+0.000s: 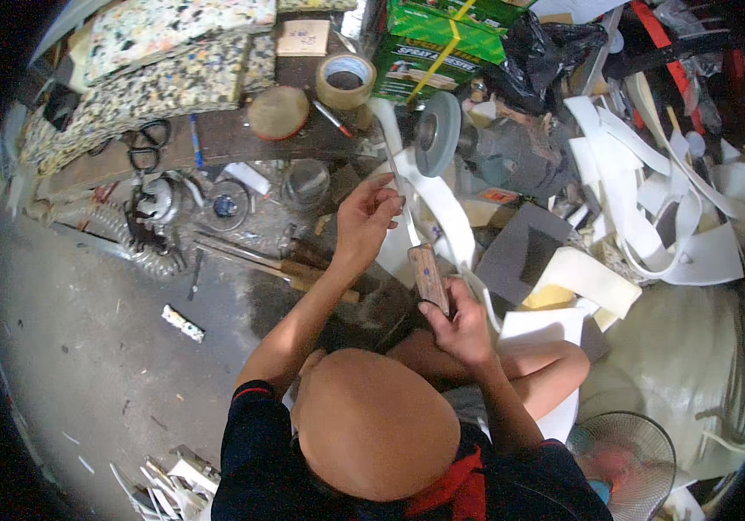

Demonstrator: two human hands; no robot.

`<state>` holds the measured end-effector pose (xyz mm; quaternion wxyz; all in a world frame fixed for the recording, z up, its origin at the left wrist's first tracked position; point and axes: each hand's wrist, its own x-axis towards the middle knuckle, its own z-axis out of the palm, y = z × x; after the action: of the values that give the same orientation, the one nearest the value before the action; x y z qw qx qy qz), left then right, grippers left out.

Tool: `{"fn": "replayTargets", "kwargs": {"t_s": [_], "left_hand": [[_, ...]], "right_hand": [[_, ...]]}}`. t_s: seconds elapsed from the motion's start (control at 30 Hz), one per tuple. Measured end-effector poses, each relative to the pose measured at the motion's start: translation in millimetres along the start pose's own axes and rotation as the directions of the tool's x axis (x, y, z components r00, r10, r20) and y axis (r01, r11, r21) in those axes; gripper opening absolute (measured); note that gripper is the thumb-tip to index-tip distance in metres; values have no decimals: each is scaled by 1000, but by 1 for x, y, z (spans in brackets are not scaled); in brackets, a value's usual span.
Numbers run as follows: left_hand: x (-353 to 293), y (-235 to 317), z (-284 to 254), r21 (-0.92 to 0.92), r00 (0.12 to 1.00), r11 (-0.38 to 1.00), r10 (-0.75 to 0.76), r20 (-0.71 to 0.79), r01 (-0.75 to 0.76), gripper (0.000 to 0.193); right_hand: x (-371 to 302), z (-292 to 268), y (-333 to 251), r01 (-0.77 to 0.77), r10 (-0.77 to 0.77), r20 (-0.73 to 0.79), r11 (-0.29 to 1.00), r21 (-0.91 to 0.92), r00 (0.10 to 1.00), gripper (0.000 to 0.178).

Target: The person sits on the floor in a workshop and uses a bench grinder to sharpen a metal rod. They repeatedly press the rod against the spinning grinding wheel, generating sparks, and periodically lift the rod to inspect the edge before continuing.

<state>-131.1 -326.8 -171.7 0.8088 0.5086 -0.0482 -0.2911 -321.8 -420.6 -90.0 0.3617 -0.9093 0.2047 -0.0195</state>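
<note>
A long narrow knife [430, 276] with a worn wooden handle is held up in front of me, its blade pointing away toward the bench. My right hand [461, 323] wraps round the lower end of the handle. Further up, my left hand [369, 222] has its fingers bent, the tips pinched at the side of the blade. Just beyond the blade, to its right, stands a round grey grinding wheel [438, 135] on a motor. White foam strips [444, 213] lie behind and under the knife.
Speckled foam slabs [142, 108], a tape roll [345, 80], a round tin [278, 113] and black scissors [148, 143] lie on the far-left bench. Green boxes [442, 48] stand behind. White offcuts [642, 182] heap at right; a fan [624, 456] stands lower right.
</note>
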Motion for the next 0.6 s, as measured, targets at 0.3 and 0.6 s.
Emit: {"fn": "replayTargets", "kwargs": {"t_s": [0.3, 0.6], "left_hand": [[75, -92, 7, 42, 960, 960, 276, 42, -278, 59], [104, -101, 0, 320, 930, 897, 208, 303, -305, 69]], "right_hand": [[63, 2, 13, -165, 164, -17, 986, -13, 986, 30], [107, 3, 26, -275, 275, -16, 961, 35, 961, 31]]}}
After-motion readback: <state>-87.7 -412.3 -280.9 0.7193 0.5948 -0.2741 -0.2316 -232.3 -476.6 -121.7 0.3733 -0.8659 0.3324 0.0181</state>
